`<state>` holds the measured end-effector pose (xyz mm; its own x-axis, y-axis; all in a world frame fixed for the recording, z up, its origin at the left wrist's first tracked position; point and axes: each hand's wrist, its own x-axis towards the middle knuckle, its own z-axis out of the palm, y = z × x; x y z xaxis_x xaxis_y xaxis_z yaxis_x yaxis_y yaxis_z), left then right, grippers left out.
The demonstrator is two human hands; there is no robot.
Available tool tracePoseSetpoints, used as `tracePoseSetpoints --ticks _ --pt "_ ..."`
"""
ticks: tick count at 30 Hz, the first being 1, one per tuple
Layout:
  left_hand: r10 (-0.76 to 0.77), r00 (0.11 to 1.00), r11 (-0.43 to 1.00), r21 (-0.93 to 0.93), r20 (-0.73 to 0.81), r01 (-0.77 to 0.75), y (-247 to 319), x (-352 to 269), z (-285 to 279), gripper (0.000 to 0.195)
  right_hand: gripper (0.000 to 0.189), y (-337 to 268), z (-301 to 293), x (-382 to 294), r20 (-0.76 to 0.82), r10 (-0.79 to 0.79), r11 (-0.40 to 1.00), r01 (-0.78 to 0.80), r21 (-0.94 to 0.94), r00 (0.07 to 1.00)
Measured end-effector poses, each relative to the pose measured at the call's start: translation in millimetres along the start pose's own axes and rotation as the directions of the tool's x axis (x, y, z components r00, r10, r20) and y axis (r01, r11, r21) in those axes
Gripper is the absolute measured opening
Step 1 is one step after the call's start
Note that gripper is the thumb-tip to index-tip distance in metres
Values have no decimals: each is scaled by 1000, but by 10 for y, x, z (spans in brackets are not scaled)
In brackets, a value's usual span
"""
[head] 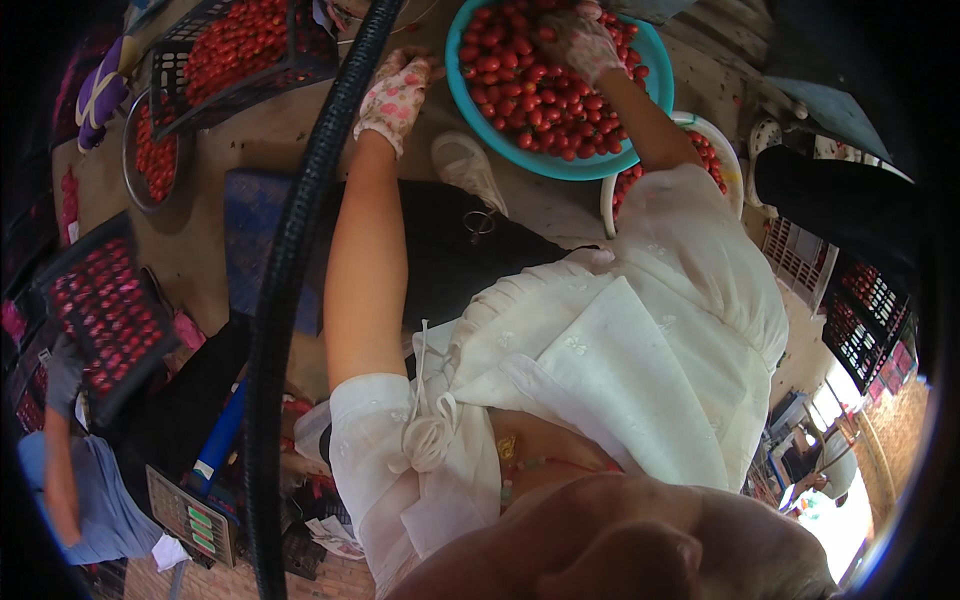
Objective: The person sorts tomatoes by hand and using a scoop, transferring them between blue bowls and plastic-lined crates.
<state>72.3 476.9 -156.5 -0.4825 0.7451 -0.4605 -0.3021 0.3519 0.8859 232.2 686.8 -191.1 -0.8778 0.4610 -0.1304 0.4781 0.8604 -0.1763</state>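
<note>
A teal plastic basin (pixel 555 166) full of red cherry tomatoes (pixel 510 97) stands in front of me. My right hand (pixel 589 46), in a floral-patterned glove, reaches into it, and its fingers are partly hidden among the fruit. Left of the basin, apart from its rim, my left hand (pixel 394 94) is raised in a matching glove. Its fingers are bent and blurred, so whether something small is between them cannot be seen. Beneath my right forearm is a white tub (pixel 735 166) of more tomatoes, partly covered by my sleeve.
A black plastic crate (pixel 247 94) of tomatoes overlaps a metal bowl (pixel 129 169) at upper left. A co-worker's gloved hand (pixel 66 375) holds a packed crate (pixel 112 300). Near them stands a digital scale (pixel 187 510). A thick black cable (pixel 289 240) crosses my view. Another person's leg (pixel 832 187) is at right.
</note>
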Motion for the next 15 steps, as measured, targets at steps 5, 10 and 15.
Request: tracePoseSetpoints --ticks 5,10,15 --pt "-18 998 984 176 54 8 -42 71 168 31 40 484 387 -496 -134 5 999 0 36 991" --pt "-59 996 941 336 61 36 -193 311 166 35 38 474 325 -545 -110 348 611 -136 780 931" --pt "45 974 999 -28 221 -40 -321 663 329 36 39 493 315 -167 -138 279 -454 258 853 950"
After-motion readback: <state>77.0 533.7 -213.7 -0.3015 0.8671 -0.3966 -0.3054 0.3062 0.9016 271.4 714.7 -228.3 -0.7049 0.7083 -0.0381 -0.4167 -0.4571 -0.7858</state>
